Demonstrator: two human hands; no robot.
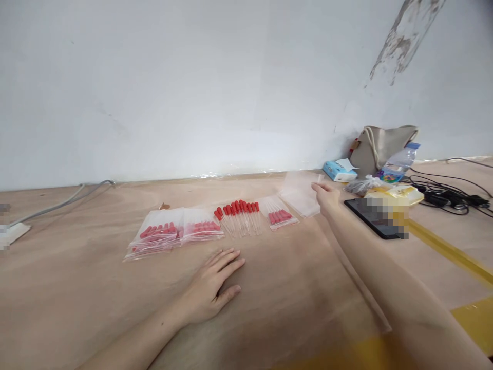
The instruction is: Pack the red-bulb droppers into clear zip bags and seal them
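Note:
My left hand lies flat on the brown paper-covered table, fingers spread, holding nothing. Just beyond it lies a row of loose red-capped droppers. Clear bags filled with red-capped droppers lie to the left, and one more filled bag to the right. My right hand reaches far forward and pinches the edge of an empty clear bag, which lifts off a small pile of such bags.
A dark phone lies right of my forearm. Behind it are a tissue pack, a beige bag, a plastic bottle, snack wrappers and black cables. A grey cable runs along the left. A white wall stands behind.

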